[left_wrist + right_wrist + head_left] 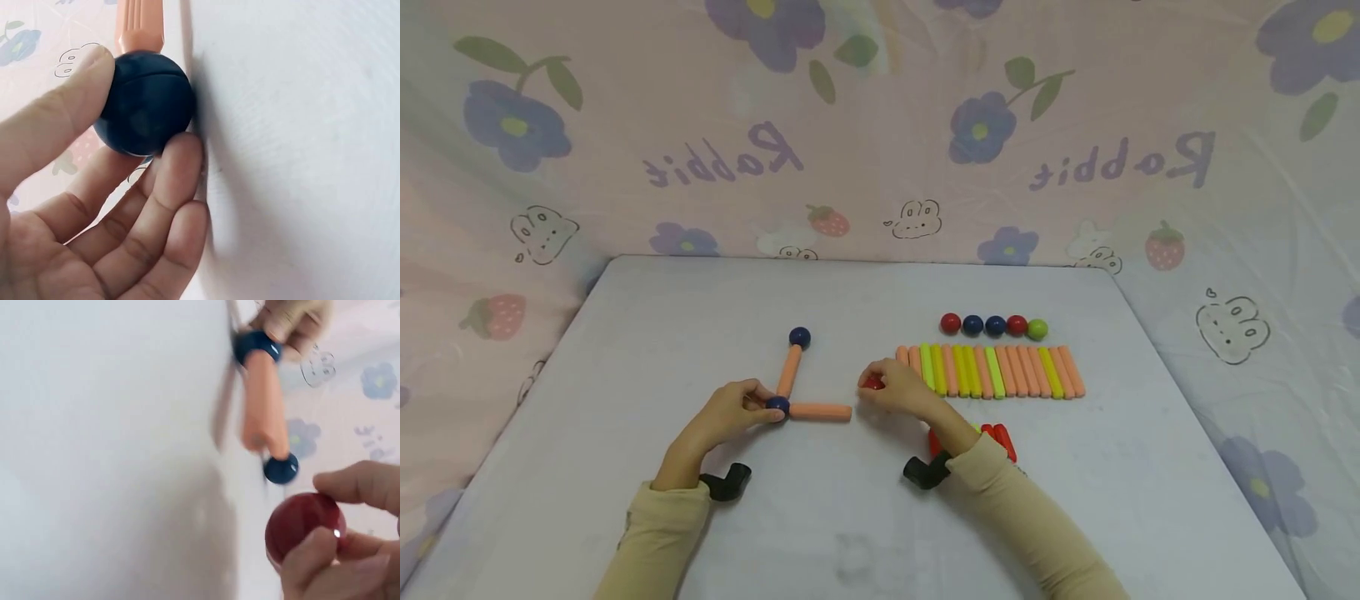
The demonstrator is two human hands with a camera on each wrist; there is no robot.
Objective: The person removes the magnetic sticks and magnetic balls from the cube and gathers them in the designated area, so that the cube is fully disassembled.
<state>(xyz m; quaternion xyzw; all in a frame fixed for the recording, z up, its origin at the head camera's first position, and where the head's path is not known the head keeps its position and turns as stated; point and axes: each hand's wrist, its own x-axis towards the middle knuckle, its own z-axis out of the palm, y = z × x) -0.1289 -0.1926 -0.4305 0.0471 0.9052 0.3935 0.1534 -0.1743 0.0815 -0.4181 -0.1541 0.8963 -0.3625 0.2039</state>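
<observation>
My left hand [730, 412] pinches a dark blue ball [147, 103] between thumb and fingers, low over the table. Two orange sticks join that ball: one stick [789, 372] runs away from me to a second blue ball [800, 337], and the other stick [822, 412] points right with a bare end. Just right of that bare end, my right hand [895, 387] holds a red ball [303, 528] in its fingertips. A small gap separates the red ball from the stick's end in the right wrist view.
A row of orange, yellow and green sticks [1000, 372] lies to the right. Behind it sit several balls [995, 326] in red, blue and green. Shorter red pieces [1000, 442] are partly hidden by my right forearm. A patterned curtain [865, 125] surrounds the white table [820, 533].
</observation>
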